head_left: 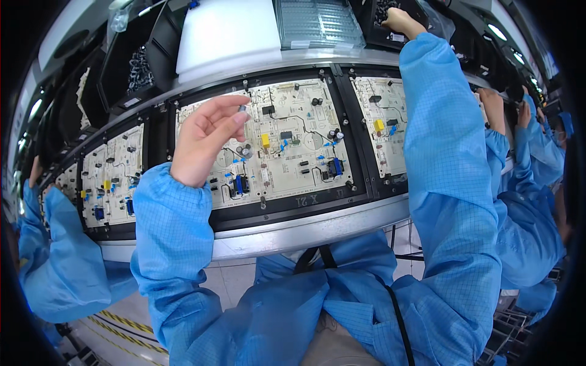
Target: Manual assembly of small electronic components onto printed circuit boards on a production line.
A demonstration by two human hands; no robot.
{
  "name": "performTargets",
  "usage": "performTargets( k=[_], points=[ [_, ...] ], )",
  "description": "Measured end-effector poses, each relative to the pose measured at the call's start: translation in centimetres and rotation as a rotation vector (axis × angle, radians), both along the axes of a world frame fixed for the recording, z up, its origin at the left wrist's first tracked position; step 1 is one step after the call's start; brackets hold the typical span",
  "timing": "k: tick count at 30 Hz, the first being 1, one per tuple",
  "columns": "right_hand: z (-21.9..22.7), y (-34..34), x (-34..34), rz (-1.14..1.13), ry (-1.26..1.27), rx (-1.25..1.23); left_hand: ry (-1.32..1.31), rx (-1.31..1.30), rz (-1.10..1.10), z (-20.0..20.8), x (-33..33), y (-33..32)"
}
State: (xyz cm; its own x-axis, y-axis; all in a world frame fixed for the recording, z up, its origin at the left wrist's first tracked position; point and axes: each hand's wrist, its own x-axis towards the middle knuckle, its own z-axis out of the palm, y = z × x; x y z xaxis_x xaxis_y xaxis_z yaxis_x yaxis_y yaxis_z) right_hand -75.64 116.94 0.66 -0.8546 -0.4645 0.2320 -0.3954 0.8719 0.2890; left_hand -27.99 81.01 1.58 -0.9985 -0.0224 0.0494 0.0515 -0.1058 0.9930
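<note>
Over the middle circuit board (pixel 287 174), my left hand (pixel 204 137) has its thumb and index finger pinched on a small grey electronic component (pixel 242 108). The board is cream-coloured and carries a yellow block part, blue parts, black parts and round capacitors. It lies in a black frame (pixel 293 213). Far off at the upper right, my right hand (pixel 404 23) reaches into a black bin (pixel 372 36) of small dark parts (pixel 384 8). Its fingers are curled together at those parts, and what they hold, if anything, I cannot make out.
Similar boards lie left (pixel 113 171) and right (pixel 381 125) along the line, behind a metal rail (pixel 311 229). Beyond are a white foam sheet (pixel 229 33), clear plastic trays (pixel 318 24) and a bin of dark parts (pixel 140 70). Co-workers in blue sleeves (pixel 70 256) flank me.
</note>
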Motion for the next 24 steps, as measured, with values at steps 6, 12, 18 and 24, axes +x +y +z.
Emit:
performTargets(
  k=[6, 12, 18, 24],
  points=[
    [-0.1, -1.0, 1.8, -0.01, 0.017, -0.052, -0.019, -0.108, -0.01, -0.1, 0.3, 0.7],
    [5.3, -3.6, 15.1, 0.213, 0.198, -0.665, -0.033, -0.195, 0.004, 1.0, 2.2, 4.0],
    [3.8, -0.3, 24.6, 0.281, 0.108, -0.971, 0.18, -0.461, -0.172, 0.5, 1.5, 10.9],
    [2.0, 2.0, 25.2, 0.292, 0.091, -1.079, 0.218, -0.622, -0.367, 0.2, -0.5, 17.6]
  ],
)
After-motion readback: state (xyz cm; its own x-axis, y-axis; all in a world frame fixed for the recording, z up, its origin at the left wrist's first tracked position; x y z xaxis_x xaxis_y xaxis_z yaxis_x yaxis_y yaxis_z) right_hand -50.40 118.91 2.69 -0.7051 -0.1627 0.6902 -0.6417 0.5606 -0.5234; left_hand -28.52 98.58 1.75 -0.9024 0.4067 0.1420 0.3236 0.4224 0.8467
